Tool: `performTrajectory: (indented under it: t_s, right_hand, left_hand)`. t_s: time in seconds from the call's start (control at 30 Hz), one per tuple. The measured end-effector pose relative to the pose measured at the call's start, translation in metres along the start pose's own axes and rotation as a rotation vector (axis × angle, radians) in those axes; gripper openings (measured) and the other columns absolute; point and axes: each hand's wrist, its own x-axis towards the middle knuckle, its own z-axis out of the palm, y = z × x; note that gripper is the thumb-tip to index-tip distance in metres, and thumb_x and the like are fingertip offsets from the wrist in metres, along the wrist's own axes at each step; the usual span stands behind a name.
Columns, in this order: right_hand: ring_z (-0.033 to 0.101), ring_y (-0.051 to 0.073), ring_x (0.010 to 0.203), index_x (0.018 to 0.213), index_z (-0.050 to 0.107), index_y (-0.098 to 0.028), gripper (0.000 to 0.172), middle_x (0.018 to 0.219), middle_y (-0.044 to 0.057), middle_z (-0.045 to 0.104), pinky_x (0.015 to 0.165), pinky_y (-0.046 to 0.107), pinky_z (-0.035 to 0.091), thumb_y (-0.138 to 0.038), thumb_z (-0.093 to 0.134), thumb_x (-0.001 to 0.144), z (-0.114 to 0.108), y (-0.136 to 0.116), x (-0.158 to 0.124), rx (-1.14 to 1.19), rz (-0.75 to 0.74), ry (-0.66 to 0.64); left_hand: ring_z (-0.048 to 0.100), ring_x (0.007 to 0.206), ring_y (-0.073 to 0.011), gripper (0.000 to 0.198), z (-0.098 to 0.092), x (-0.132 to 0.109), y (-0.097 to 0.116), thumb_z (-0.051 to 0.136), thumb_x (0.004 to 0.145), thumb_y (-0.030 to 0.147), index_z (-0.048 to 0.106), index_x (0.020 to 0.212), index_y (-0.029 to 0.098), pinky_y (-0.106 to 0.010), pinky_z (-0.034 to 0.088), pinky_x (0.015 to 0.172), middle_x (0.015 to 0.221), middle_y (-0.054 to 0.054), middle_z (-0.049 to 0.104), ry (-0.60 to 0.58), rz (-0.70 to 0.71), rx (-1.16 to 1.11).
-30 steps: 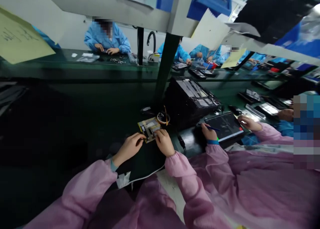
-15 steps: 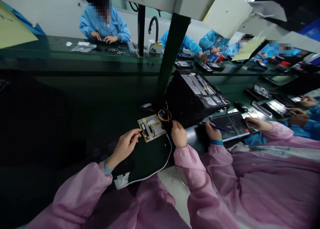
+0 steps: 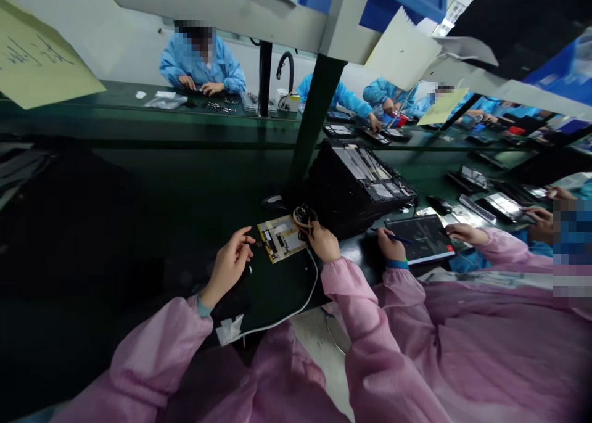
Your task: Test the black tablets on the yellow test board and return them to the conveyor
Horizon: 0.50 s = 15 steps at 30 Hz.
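A flat silver pack with yellow edging and dark strips (image 3: 289,241) lies on the dark green bench in front of me. My left hand (image 3: 230,261) is just off its left edge, fingers bent and apart, with nothing visible in them. At the pack's upper right corner sits a coiled cable (image 3: 303,214), pale outside with black loops. My right hand (image 3: 325,243) has its fingertips closed at the lower right of this coil; they partly hide it. A white cable (image 3: 296,314) runs from near the pack down to a piece of white tape (image 3: 230,329) at the bench edge.
Behind my right hand stands a tall stack of black device housings (image 3: 365,182). To my right a co-worker in pink holds a pen over a dark tablet (image 3: 423,238). A green post (image 3: 319,111) rises behind the bench. A computer mouse (image 3: 274,202) lies beyond the pack.
My left hand has come away from the pack's left edge and its fingers have spread. My right hand has moved left onto the coiled cable. The camera view has tilted up slightly.
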Motion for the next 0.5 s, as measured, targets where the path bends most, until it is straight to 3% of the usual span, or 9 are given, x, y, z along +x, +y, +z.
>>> performTrajectory:
  t_s: [0.1, 0.23, 0.37, 0.5]
  right_hand:
    - [0.066, 0.014, 0.075, 0.105, 0.057, -0.02, 0.023, 0.08, 0.0, 0.068, 0.068, 0.021, 0.047, -0.024, 0.064, 0.083, -0.01, 0.009, -0.001, 0.214, -0.035, -0.085]
    - [0.056, 0.009, 0.049, 0.086, 0.058, -0.017, 0.013, 0.058, -0.004, 0.061, 0.048, 0.017, 0.041, -0.029, 0.062, 0.083, -0.01, 0.02, -0.002, 0.471, 0.054, -0.148]
    - [0.036, 0.006, 0.034, 0.079, 0.057, -0.016, 0.026, 0.043, -0.008, 0.043, 0.035, 0.017, 0.025, -0.042, 0.061, 0.081, -0.011, 0.029, -0.008, 0.687, 0.14, -0.169]
    - [0.029, 0.004, 0.038, 0.081, 0.062, -0.013, 0.047, 0.054, -0.004, 0.047, 0.034, 0.019, 0.021, -0.059, 0.054, 0.079, -0.019, 0.035, -0.021, 0.897, 0.126, -0.182]
  left_hand:
    - [0.06, 0.071, -0.0101, 0.04, 0.0, 0.0, -0.001, 0.039, 0.091, 0.022, 0.044, 0.131, 0.023, -0.026, 0.054, 0.066, 0.109, -0.007, 0.06, -0.001, 0.033, 0.006]
    - [0.058, 0.07, -0.0101, 0.04, -0.001, -0.001, -0.001, 0.037, 0.091, 0.018, 0.049, 0.128, 0.024, -0.027, 0.053, 0.069, 0.108, -0.006, 0.059, -0.025, 0.089, 0.067]
    - [0.058, 0.071, -0.0104, 0.036, -0.002, -0.002, 0.001, 0.036, 0.09, 0.014, 0.057, 0.118, 0.022, -0.026, 0.051, 0.072, 0.103, -0.005, 0.059, -0.04, 0.141, 0.103]
    - [0.058, 0.071, -0.0104, 0.035, -0.003, -0.001, 0.005, 0.036, 0.088, 0.011, 0.063, 0.109, 0.021, -0.025, 0.05, 0.072, 0.103, -0.005, 0.058, -0.054, 0.163, 0.129]
